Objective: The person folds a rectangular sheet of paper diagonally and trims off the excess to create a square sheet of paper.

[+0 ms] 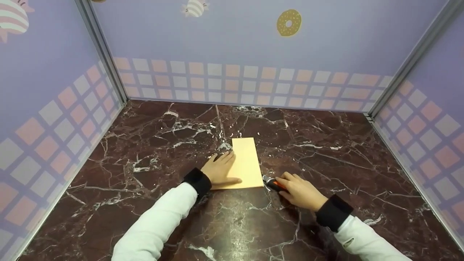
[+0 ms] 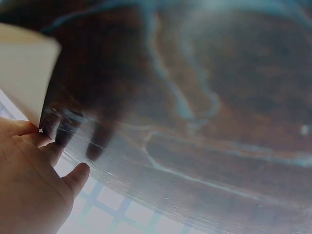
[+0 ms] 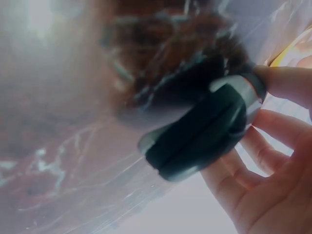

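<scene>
A pale yellow sheet (image 1: 247, 163) of paper or thin board lies on the dark marbled tabletop in the head view. My left hand (image 1: 220, 169) presses on its left side with the fingers spread, hiding part of that edge. The sheet's pale corner (image 2: 24, 73) also shows beside the left hand (image 2: 34, 180) in the left wrist view. By the sheet's lower right corner, my right hand (image 1: 302, 190) grips a utility knife (image 1: 276, 184) with a black and orange handle and a silvery front end. Its dark handle (image 3: 204, 131) sticks out past the right hand's fingers (image 3: 273, 126) in the right wrist view.
Small white bits (image 1: 212, 126) or flecks speckle the tabletop (image 1: 174, 224) beyond the sheet; I cannot tell which. Lilac panels with pink and white squares (image 1: 232, 85) close off the back, left and right. Light reflects off the glossy front part of the table.
</scene>
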